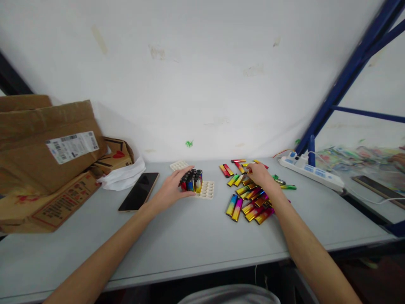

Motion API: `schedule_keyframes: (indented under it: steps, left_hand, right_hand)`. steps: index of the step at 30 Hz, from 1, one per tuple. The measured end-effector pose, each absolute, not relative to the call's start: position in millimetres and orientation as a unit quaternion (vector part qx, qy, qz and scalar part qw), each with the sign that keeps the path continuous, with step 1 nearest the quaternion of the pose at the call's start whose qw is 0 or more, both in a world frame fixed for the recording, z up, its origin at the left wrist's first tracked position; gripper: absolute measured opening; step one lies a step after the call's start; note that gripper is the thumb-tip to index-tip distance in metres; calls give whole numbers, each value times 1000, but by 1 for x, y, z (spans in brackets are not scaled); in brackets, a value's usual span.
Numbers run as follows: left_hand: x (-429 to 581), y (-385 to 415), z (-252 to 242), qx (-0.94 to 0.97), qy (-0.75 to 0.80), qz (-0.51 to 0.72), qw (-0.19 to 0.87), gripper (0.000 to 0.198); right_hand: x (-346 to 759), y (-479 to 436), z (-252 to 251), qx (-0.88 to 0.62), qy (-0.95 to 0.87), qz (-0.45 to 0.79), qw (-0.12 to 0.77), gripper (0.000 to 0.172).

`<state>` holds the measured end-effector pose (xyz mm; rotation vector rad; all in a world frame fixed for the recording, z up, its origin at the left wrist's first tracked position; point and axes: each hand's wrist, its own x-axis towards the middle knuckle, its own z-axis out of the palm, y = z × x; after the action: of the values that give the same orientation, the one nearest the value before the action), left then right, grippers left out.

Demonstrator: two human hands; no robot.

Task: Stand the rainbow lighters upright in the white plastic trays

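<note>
My left hand (pixel 173 188) curves round a cluster of upright lighters (pixel 191 181), thumb at the near side and fingers at the far side. The lighters stand in a pale tray with round holes (pixel 207 190), and its right part shows bare holes. My right hand (pixel 260 174) reaches over a loose heap of shiny, flat lighter-like pieces (pixel 253 194) coloured gold, red, green and purple. Its fingertips are drawn together at the heap's far side, and what they hold is hidden. A blue-gold piece (pixel 232 205) lies at the heap's near left.
A second holed tray (pixel 179 165) lies by the wall. At left are a black phone (pixel 139 192), white crumpled paper or plastic (pixel 125 175) and cardboard boxes (pixel 47 147). A white power strip (pixel 311 172) and blue metal frame (pixel 335 84) stand at right.
</note>
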<state>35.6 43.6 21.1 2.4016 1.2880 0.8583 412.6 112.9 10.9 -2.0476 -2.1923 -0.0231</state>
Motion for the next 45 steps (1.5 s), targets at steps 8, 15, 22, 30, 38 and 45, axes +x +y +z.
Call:
schedule_keyframes:
  steps: [8,15,22,30,38,45]
  left_hand:
    - [33,50,14,842,435,294,124,72]
    - [33,48,14,845,430,293,123,70]
    - [48,29,33,818,417,396,29,61]
    - [78,-14,65,791,354,494,72,8]
    - [89,-11,56,676,354,490,421,36]
    - [80,-1,66,598,338,579,440,31]
  right_hand:
    - [408,108,16,-661,-744,-11,98,18]
    - [406,106,23,-618,-750,-62,228,24]
    - [378,84,43,-472,-648,200,563,41]
    - [328,46,57,-340,-606,521,495,40]
    - [304,34,49,-285,-567,607,479,35]
    - [297,32,38,-271,-697,560,357,37]
